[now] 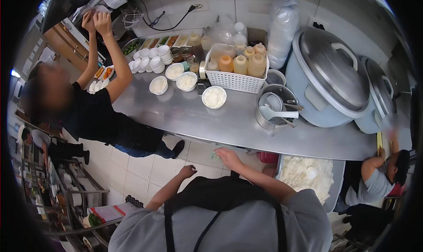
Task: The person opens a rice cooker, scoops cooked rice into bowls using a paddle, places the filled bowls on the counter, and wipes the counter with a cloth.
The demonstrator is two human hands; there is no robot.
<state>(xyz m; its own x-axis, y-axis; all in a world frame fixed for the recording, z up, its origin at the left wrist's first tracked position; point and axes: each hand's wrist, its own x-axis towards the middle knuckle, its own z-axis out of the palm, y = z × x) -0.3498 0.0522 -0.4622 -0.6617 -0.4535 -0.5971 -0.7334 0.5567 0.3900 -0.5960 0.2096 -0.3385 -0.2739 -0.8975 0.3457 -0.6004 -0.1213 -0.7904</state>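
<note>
My left hand (188,171) hangs low in front of my apron, below the counter edge; it is dark and its fingers look curled, their grip unclear. Just right of it, my right hand (227,157) is closed at the fingertips on a small pale green cloth-like piece (214,155). Beyond both hands is the steel counter (176,113). On it stand white bowls of rice: one bowl (214,97) nearest me, another (158,85) to its left, and two more behind.
A white basket (238,81) holds sauce bottles. Right of it are a metal pot (269,120) with a white scoop (277,114) and large lidded cookers (321,75). A rice tub (337,181) sits below the edge. A co-worker (88,106) reaches up at left; another person (374,177) is at right.
</note>
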